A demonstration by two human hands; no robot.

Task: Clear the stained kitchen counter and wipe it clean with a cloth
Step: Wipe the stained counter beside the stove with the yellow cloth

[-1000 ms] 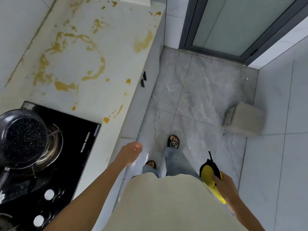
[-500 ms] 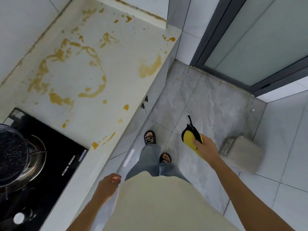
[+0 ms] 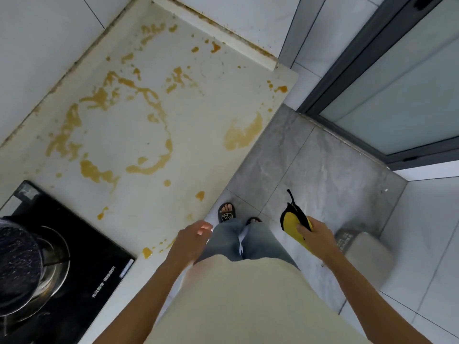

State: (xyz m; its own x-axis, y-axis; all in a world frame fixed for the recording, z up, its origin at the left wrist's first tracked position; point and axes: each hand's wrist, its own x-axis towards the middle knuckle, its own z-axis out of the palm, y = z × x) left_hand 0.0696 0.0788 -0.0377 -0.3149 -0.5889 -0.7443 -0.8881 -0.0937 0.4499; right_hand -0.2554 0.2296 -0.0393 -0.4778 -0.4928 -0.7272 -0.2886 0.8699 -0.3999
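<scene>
Gripping the yellow cloth (image 3: 295, 228), long axis pointing away, right hand (image 3: 319, 240); left hand (image 3: 191, 240) relaxed.

At your near left you see a black gas hob (image 3: 82, 256) carrying a speckled pot (image 3: 17, 264); a grey block (image 3: 365, 254) sits on the floor right, beneath a glass door (image 3: 397, 95).

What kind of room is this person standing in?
Most likely a small home kitchen: a stained counter runs beside a black gas hob with a pot on the burner, with tiled walls and a tiled floor.
</scene>
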